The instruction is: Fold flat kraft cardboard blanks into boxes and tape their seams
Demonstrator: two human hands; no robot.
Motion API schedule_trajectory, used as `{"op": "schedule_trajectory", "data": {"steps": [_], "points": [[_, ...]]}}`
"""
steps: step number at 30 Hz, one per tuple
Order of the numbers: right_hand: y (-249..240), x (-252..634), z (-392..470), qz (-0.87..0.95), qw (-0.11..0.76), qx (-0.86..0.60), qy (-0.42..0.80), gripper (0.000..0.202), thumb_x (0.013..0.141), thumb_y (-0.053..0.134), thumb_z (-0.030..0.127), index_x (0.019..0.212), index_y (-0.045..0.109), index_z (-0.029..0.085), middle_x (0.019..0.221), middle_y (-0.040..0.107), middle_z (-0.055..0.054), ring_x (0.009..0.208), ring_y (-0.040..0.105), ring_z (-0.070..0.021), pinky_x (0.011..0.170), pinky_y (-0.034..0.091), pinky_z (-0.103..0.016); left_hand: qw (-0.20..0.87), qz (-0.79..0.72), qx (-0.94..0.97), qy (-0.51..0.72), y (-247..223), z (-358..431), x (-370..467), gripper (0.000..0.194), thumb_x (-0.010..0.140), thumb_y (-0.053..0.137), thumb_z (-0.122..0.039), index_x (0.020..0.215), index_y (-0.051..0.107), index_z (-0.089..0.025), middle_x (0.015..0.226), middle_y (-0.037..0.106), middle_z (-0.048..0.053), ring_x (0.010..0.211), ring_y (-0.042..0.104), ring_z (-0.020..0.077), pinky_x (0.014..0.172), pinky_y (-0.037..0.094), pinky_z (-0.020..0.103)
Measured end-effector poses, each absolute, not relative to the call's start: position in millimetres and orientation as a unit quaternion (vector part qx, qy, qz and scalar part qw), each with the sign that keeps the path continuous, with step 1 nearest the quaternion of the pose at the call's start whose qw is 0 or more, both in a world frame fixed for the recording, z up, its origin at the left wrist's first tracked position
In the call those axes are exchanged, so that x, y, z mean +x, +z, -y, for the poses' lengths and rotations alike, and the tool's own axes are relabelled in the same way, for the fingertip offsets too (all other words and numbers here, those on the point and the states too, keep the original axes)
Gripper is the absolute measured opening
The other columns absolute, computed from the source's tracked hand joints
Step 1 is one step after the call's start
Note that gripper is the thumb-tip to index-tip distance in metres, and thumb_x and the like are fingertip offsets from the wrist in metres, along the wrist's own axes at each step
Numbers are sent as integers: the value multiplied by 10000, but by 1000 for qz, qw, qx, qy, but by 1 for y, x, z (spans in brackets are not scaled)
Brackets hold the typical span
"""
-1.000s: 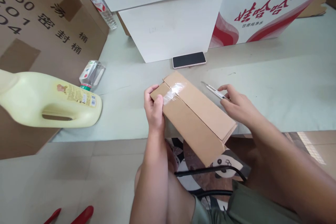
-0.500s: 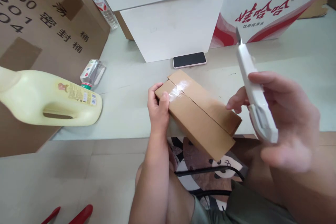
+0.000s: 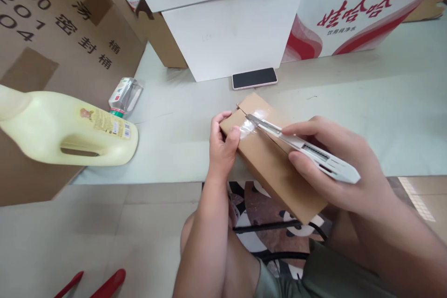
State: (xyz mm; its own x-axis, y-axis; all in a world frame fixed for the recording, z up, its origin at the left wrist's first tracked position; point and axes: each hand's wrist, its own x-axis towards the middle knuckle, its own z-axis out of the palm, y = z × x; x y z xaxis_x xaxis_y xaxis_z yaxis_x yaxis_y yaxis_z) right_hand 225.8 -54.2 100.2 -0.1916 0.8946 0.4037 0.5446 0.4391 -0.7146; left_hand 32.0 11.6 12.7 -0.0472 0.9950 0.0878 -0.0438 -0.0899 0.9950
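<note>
A brown cardboard box (image 3: 279, 167) lies tilted across the table's front edge, with clear tape (image 3: 248, 126) over the seam near its far left end. My left hand (image 3: 223, 146) grips that end, thumb on top beside the tape. In my right hand (image 3: 328, 158) is a white utility knife (image 3: 314, 151), held between thumb and fingers over the box. The knife's blade points left, and its tip is at the seam by the tape.
A phone (image 3: 254, 78) lies in front of a white box (image 3: 230, 37). At the left are a pale yellow jug (image 3: 45, 125), a small clear bottle (image 3: 124, 95) and a large carton (image 3: 80, 65). A red-and-white carton (image 3: 349, 18) stands at the back right.
My right hand has swung the knife down and left, from upright beside the box to the taped seam. My left hand and the box have shifted slightly right.
</note>
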Motion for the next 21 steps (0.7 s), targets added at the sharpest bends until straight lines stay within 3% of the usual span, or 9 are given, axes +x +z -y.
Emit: {"op": "schedule_trajectory", "data": {"steps": [8,15,21], "points": [[93,230,53,762,419,-441,222,294,850,565,103,1072,667,267,920,608,-47,749,640,-168,648,550,-305,467,-480,496,553,7,-13,31,412,834,628,-487,1170,550,-261,1066,644,68,887,619,203,759,514,325],[95,228,55,779,400,-418,242,243,872,533,103,1010,630,277,1225,676,-83,1075,699,-243,853,585,-361,467,-478,499,552,5,-13,30,445,833,625,-534,1176,539,-263,1075,637,67,885,613,200,755,514,317],[94,225,58,774,411,-409,254,106,887,585,187,956,565,266,1073,727,-80,1137,691,-270,788,580,-346,453,-481,511,549,3,-14,29,428,845,613,-520,1182,545,-264,1076,646,64,897,631,205,760,529,323]]}}
